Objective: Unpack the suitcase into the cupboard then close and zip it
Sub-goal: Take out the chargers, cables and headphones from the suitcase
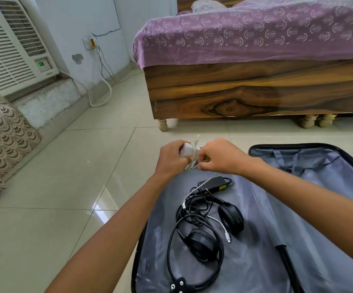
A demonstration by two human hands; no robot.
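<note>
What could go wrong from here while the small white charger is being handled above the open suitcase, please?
The white cable wound round the small white charger, held by the left hand and pinched by the right hand, may slip loose. Below, the black headphones and the black power adapter lie in tangled cords; lifting one could drag the others.

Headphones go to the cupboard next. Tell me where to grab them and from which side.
Grip the black headphones by the headband arc between the two earcups, coming from above, since they lie flat on the suitcase lining. Black and white cables cross the band near the power adapter, so curl fingers round the band alone and lift slowly.
</note>
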